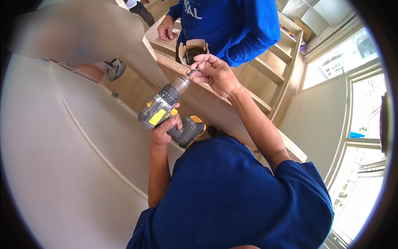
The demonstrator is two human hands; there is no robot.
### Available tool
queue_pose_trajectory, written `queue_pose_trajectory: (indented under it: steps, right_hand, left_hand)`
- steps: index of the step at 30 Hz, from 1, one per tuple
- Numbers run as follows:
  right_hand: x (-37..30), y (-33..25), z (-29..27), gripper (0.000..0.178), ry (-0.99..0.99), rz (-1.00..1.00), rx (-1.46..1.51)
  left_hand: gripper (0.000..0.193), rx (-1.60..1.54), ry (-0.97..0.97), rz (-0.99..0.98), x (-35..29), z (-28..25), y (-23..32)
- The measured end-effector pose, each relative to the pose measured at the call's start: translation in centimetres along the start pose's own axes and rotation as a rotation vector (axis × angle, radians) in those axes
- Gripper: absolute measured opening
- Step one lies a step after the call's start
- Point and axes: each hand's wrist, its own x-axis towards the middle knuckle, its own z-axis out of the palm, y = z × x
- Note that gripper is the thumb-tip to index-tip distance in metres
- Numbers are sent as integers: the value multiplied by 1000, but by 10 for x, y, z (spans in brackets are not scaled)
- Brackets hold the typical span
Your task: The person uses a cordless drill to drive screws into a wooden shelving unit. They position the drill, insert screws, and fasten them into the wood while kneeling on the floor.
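Drill (159, 108) | left hand (164, 130) wrapped round it | right hand (218, 75) pinching small dark piece (192, 72)

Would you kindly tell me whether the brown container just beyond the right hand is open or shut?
The brown container is open: its uneven rim surrounds an uncovered top, and dark contents show inside.

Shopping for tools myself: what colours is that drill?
The drill is mostly dark grey with yellow parts (head view).

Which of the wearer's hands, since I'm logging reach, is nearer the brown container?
Right: the right hand, by the chuck, overlaps the container in view; the left hand, gripping the drill, is farther.
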Motion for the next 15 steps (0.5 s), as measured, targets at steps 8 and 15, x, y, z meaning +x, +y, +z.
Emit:
queue_pose_trajectory:
  steps: [8, 15]
  right_hand:
    - [11, -6, -14, 25, 20, 31, -295]
    - [14, 12, 1, 18, 84, 131, 98]
  left_hand:
    - [59, 14, 71, -19, 8, 2, -9]
    - [52, 108, 161, -3, 7, 8, 6]
